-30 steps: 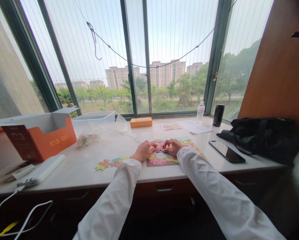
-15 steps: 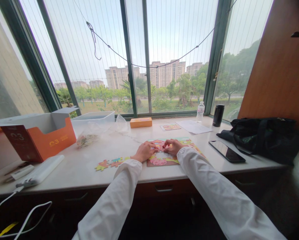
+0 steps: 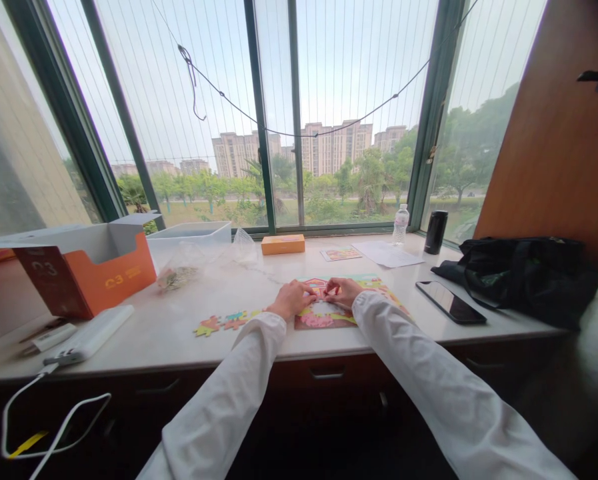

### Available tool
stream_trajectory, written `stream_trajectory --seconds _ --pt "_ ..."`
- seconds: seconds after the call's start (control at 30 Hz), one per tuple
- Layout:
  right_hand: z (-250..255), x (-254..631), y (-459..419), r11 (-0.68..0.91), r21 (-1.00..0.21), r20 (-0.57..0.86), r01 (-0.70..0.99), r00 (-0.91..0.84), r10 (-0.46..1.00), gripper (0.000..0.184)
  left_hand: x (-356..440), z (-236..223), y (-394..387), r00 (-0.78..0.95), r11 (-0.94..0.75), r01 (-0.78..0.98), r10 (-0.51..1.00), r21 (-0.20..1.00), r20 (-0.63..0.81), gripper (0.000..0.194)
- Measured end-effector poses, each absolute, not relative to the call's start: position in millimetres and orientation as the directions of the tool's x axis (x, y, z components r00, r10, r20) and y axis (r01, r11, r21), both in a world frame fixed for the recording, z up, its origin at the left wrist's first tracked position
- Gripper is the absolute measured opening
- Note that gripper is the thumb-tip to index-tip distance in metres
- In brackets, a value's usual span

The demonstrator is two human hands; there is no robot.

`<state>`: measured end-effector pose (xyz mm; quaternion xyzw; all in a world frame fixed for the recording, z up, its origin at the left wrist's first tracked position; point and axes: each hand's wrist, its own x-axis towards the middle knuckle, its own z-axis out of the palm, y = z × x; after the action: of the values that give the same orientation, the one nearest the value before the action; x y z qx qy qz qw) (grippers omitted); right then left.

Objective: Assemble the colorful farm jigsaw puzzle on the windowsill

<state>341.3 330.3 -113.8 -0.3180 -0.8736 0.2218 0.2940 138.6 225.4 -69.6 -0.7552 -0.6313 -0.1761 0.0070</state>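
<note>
A colourful jigsaw puzzle board [image 3: 329, 320] lies flat near the front edge of the pale counter [image 3: 169, 340]. Both of my hands rest on its far half, fingers curled. My left hand [image 3: 291, 299] and my right hand [image 3: 343, 291] meet over a small puzzle piece [image 3: 323, 289] pinched between their fingertips. An unfilled white gap [image 3: 323, 309] shows in the board just below the hands. Several loose puzzle pieces [image 3: 223, 323] lie on the counter left of the board.
An orange-and-grey open box [image 3: 86, 267], a white power bank [image 3: 91, 333] with cable, a clear tub [image 3: 191, 240] and plastic bag sit left. An orange box [image 3: 282, 244], a card, paper, water bottle [image 3: 401, 225] and black cup [image 3: 436, 232] stand at the back. Phone [image 3: 450, 302] and black bag [image 3: 523, 273] lie right.
The hands have stayed on the board, fingers shifting slightly over the piece. The view has tilted a little, so everything sits slightly higher and right.
</note>
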Motion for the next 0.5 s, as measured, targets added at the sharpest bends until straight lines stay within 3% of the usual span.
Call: stream_trajectory --seconds 0.13,0.23,0.5 --pt "-105.2 339.8 325.0 0.689 -0.545 0.329 0.478 -0.634 0.7 0.019 144.0 -64.9 223.4 0.128 -0.176 0.968 0.96 0.181 0.249 0.023" --pt "-99.7 338.8 316.6 0.687 -0.517 0.332 0.511 -0.62 0.711 0.015 143.2 -62.0 218.8 0.099 -0.161 0.96 0.961 0.228 0.258 0.028" --pt "-94.6 303.5 276.9 0.793 -0.474 0.476 0.383 -0.646 0.597 0.014 67.2 -47.2 147.8 -0.034 -0.149 0.926 0.883 0.348 0.468 0.029"
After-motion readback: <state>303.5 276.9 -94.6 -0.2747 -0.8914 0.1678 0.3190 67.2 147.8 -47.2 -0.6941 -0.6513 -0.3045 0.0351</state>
